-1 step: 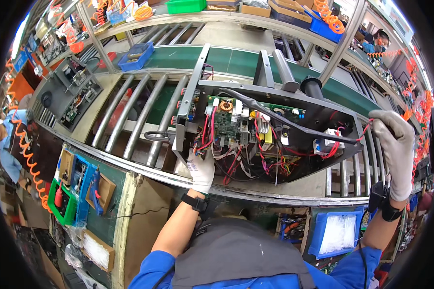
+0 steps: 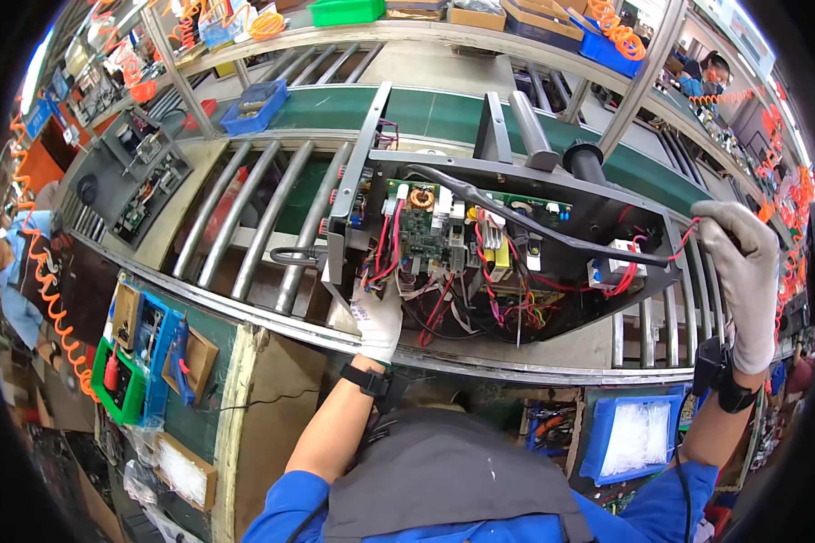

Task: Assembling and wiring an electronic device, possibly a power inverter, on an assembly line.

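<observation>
A black metal chassis (image 2: 534, 172) lies open on the roller conveyor, with a green circuit board (image 2: 423, 237) and bundles of coloured wires inside. My right hand (image 2: 741, 258), in a white glove, is raised beyond the chassis's right end. Its fingertips pinch a thin red wire (image 2: 685, 241) drawn out from that end. At the chassis's lower left, my gloved left hand (image 2: 378, 324) reaches in beneath red and black wires. Its fingers are mostly hidden there, so their grip does not show. A thick black cable (image 2: 534, 224) runs slantwise across the board.
Metal rollers (image 2: 256, 217) extend left of the chassis; a green belt (image 2: 335, 109) runs behind. A blue bin of white strips (image 2: 634, 436) sits near my right forearm. Left are a green tray (image 2: 118, 385) and a blue-handled tool (image 2: 181, 362). Other people work at both sides.
My right hand has risen very slightly, still pinching the red wire. My left hand and the chassis look almost the same. At the far left, another person has shifted a little.
</observation>
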### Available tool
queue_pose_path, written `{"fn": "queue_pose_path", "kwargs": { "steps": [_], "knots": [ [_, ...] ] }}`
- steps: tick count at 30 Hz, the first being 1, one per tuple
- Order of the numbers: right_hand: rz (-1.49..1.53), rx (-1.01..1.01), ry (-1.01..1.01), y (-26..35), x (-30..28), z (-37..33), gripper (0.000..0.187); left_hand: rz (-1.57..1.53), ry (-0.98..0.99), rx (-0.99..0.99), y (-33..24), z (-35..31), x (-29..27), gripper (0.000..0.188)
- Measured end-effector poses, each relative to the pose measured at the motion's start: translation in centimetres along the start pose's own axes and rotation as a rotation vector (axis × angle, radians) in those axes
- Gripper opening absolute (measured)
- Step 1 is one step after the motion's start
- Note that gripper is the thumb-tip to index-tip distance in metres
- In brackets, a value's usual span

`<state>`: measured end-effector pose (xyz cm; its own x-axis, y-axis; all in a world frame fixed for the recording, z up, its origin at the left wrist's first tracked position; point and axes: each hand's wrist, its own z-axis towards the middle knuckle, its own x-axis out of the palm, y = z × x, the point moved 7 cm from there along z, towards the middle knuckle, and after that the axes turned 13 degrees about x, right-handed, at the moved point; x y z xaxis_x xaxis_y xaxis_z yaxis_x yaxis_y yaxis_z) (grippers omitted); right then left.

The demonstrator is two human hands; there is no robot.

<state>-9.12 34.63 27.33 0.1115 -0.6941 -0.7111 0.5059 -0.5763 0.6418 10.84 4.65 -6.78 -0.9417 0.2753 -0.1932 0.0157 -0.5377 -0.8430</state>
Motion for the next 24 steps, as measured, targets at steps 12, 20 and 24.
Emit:
{"fn": "queue_pose_path", "kwargs": {
  "steps": [12, 20, 24],
  "knots": [
    [-0.068, -0.269, 0.022, 1.5, 1.0, 3.3, 0.015, -0.353, -0.039, -0.135, 0.8, -0.2, 0.3, 0.034],
    [-0.137, -0.264, -0.008, 1.0, 2.6, 7.5, 0.016, 0.354, 0.234, 0.104, 1.4, -0.6, -2.7, 0.026],
    [-0.317, -0.395, 0.107, 0.7, 6.0, 7.0, 0.020, 0.560, 0.637, 0.139, 0.8, 0.4, -1.7, 0.028]
  ]
}}
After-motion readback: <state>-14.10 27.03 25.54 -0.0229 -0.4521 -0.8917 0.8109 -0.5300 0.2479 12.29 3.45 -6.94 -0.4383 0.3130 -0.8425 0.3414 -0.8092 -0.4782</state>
